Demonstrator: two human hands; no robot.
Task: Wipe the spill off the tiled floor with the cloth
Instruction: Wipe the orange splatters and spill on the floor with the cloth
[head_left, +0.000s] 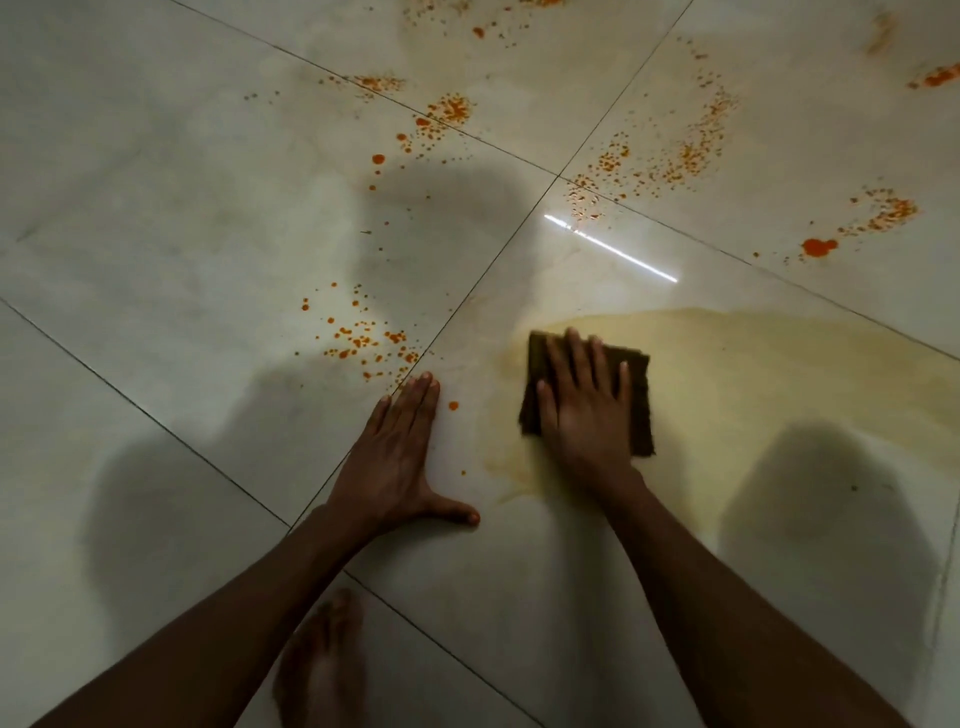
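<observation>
**Flat palm drives the cloth while the other hand props the body**

While the right hand (584, 402) lies flat on the brown cloth (587, 397), fingers straight and slightly spread, its whole palm bears down, which I judge is meant to keep the folded pad in full contact with the tiled floor (156, 208) rather than bunching. Nothing is pinched; the cloth is simply pressed under the hand. At nine o'clock from it, close by but apart, the left hand (400, 457) is planted on bare tile, fingers together and thumb splayed wide, most likely as a brace for a crouching body, and it sits just clear of the wet patch.

Cloth and right hand rest on the nine-o'clock edge of a pale yellowish smear (753, 384) that fans out towards three o'clock, so the wiping seems to work from the rim inward. Orange droplets (363, 338) cluster at eleven o'clock from the left hand, with more scattered at twelve and two o'clock, still unwiped. A bare foot (322, 660) shows at six o'clock beneath the left forearm. Much of the spill remains.
</observation>
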